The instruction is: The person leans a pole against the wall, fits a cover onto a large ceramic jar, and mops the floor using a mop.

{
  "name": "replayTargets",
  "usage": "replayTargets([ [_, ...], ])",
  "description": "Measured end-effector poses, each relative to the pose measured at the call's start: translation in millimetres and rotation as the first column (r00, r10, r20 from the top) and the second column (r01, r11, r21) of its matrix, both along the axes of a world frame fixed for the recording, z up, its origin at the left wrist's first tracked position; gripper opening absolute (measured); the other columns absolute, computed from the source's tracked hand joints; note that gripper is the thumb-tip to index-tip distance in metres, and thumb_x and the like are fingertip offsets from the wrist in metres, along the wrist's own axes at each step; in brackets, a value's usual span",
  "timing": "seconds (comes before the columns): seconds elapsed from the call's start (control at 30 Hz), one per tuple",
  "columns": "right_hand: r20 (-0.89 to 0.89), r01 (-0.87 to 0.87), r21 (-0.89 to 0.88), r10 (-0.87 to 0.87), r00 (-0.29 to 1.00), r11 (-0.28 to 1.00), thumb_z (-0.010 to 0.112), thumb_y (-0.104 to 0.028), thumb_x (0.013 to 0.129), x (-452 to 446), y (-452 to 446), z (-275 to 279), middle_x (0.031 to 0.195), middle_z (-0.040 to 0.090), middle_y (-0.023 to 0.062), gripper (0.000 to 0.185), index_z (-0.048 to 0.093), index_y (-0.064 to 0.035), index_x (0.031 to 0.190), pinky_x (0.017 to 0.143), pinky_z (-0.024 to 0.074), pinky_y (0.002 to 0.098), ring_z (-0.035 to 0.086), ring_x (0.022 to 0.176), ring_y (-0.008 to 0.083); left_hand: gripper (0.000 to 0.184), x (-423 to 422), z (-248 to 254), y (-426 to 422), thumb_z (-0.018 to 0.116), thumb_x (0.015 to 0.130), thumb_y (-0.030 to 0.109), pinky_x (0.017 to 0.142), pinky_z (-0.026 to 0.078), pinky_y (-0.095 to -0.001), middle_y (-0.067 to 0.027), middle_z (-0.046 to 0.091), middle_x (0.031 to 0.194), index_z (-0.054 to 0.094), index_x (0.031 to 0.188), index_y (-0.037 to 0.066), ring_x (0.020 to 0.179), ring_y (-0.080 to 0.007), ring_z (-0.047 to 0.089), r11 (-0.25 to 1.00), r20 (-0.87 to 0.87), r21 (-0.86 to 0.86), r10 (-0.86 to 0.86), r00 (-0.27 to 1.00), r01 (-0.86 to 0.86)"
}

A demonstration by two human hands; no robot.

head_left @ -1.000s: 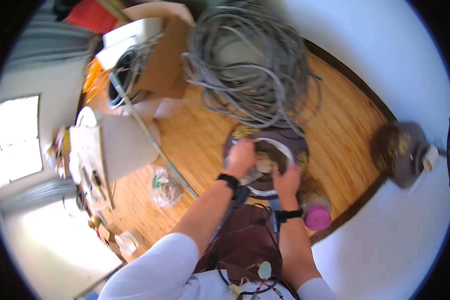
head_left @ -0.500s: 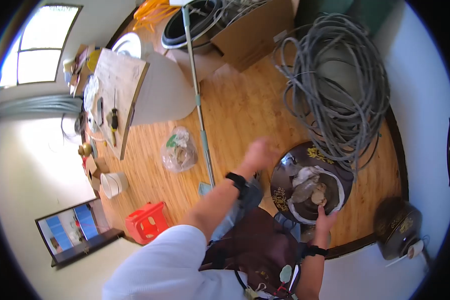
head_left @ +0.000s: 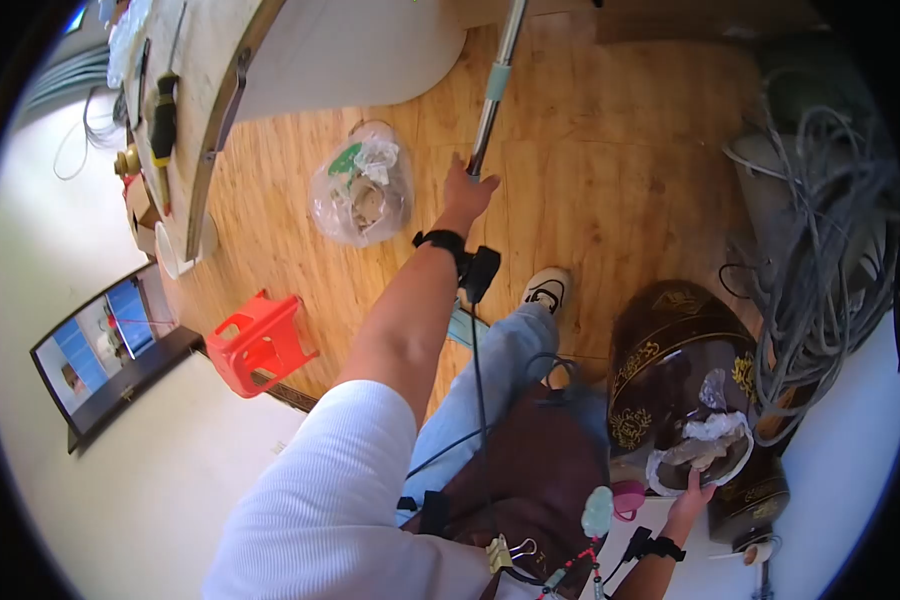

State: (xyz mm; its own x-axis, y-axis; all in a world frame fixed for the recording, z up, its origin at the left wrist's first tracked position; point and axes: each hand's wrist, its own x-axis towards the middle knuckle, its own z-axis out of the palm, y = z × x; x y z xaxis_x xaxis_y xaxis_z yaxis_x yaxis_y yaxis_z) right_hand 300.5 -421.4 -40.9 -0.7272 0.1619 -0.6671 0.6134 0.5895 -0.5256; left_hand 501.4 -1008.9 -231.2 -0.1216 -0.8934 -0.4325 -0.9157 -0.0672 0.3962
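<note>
My left hand [head_left: 467, 192] is stretched forward over the wood floor, its fingers apart, right at a metal pole [head_left: 500, 80] with light green joints; the pole runs on beneath the hand and forearm. At the lower right, my right hand [head_left: 688, 500] grips the rim of a large dark brown jar [head_left: 670, 345] with gold patterns. The jar leans, its mouth toward me. Whitish plastic [head_left: 715, 428] lines the mouth, and something pale lies inside.
A clear bag [head_left: 363, 190] lies on the floor. A red stool [head_left: 260, 345] stands left, a board with a screwdriver [head_left: 165, 120] upper left, coiled grey hose [head_left: 820, 250] at right. Near my shoe [head_left: 547, 290] is a light blue item [head_left: 465, 325]. A pink lid [head_left: 627, 498] sits beside the jar.
My left hand has left the jar's mouth and reached forward to the pole. My right hand has stayed at the rim. The jar now appears tilted toward me, and the view has swung left.
</note>
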Motion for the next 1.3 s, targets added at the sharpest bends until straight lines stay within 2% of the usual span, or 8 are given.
replayTargets([
  [0.17,0.032,0.027,0.086,-0.030,0.999,0.996,0.064,-0.012,0.078,-3.6,1.7,0.7,0.123,0.045,0.0141,0.059,0.033,0.0023,0.127,0.095,0.0344,0.0363,0.045,0.109,0.0243,0.049,-17.5,6.0,-9.9,0.069,0.069,0.036,0.075,0.046,-0.0385,-0.0196,0.061,0.090,0.058,0.100,0.000,0.088,-0.0306,0.060,0.944,-0.103,0.328,0.001,0.995,0.034],
  [0.4,0.011,0.027,0.011,-0.027,1.000,1.000,0.060,0.002,0.077,-5.6,25.9,-18.3,0.130,0.040,0.0120,0.060,0.032,0.0027,0.130,0.098,0.0306,0.0343,0.041,0.115,0.0231,0.032,38.0,80.8,60.6,0.067,0.073,0.028,0.048,0.036,-0.0361,-0.0100,0.048,0.051,0.053,0.064,0.000,0.049,-0.0184,0.044,0.981,-0.340,0.172,-0.023,0.940,0.086],
  [0.6,-0.181,-0.100,-0.165,0.070,0.981,0.981,0.068,-0.009,0.070,-1.5,-8.7,1.8,0.103,0.060,0.0116,0.043,0.054,0.0058,0.108,0.085,0.0437,0.0344,0.057,0.094,0.0223,0.019,111.7,174.7,105.8,0.059,0.081,0.013,0.054,0.036,-0.0302,-0.0033,0.047,0.061,0.052,0.068,0.002,0.060,-0.0121,0.043,0.995,-0.373,0.006,-0.088,0.924,0.098],
  [0.77,-0.368,-0.344,-0.092,0.289,0.884,0.935,0.071,-0.026,0.070,6.2,18.5,6.9,0.115,0.052,0.0187,0.066,0.042,0.0045,0.120,0.088,0.0421,0.0370,0.054,0.101,0.0304,0.019,104.8,268.8,159.5,0.057,0.082,0.009,0.056,0.034,-0.0239,0.0014,0.045,0.063,0.047,0.067,0.004,0.062,-0.0087,0.039,0.992,-0.542,-0.007,-0.113,0.833,0.130],
  [0.87,-0.391,-0.225,-0.215,0.128,0.911,0.950,0.071,-0.027,0.071,34.9,56.3,31.8,0.116,0.050,0.0194,0.071,0.037,0.0037,0.125,0.089,0.0411,0.0365,0.053,0.102,0.0293,0.020,97.8,306.5,196.5,0.057,0.082,0.010,0.060,0.034,-0.0248,0.0002,0.040,0.066,0.045,0.068,0.004,0.066,-0.0108,0.036,0.974,-0.523,-0.072,-0.219,0.824,0.214],
  [0.97,-0.158,-0.002,-0.026,-0.002,0.987,1.000,0.067,-0.030,0.074,80.1,106.7,77.2,0.117,0.050,0.0213,0.065,0.040,0.0020,0.124,0.089,0.0415,0.0375,0.053,0.102,0.0320,0.020,93.4,334.0,238.5,0.056,0.083,0.011,0.062,0.035,-0.0258,-0.0004,0.039,0.066,0.044,0.069,0.004,0.067,-0.0116,0.036,0.939,-0.515,-0.118,-0.335,0.789,0.321],
  [1.13,0.081,0.004,0.358,-0.035,0.996,0.934,0.063,-0.032,0.074,191.7,260.8,32.4,0.113,0.053,0.0225,0.059,0.045,0.0009,0.120,0.090,0.0414,0.0388,0.052,0.105,0.0350,0.019,70.4,343.4,299.2,0.055,0.085,0.012,0.065,0.037,-0.0271,-0.0020,0.043,0.068,0.046,0.071,0.003,0.069,-0.0125,0.038,0.826,-0.533,-0.149,-0.530,0.660,0.544],
  [1.3,0.044,0.250,0.263,-0.271,0.962,0.932,0.066,-0.041,0.071,240.7,288.1,19.1,0.112,0.053,0.0227,0.065,0.048,0.0007,0.118,0.092,0.0401,0.0376,0.051,0.108,0.0323,0.019,72.9,309.9,322.7,0.056,0.084,0.013,0.064,0.037,-0.0274,-0.0032,0.043,0.067,0.047,0.071,0.003,0.067,-0.0138,0.040,0.731,-0.490,-0.167,-0.644,0.587,0.662],
])
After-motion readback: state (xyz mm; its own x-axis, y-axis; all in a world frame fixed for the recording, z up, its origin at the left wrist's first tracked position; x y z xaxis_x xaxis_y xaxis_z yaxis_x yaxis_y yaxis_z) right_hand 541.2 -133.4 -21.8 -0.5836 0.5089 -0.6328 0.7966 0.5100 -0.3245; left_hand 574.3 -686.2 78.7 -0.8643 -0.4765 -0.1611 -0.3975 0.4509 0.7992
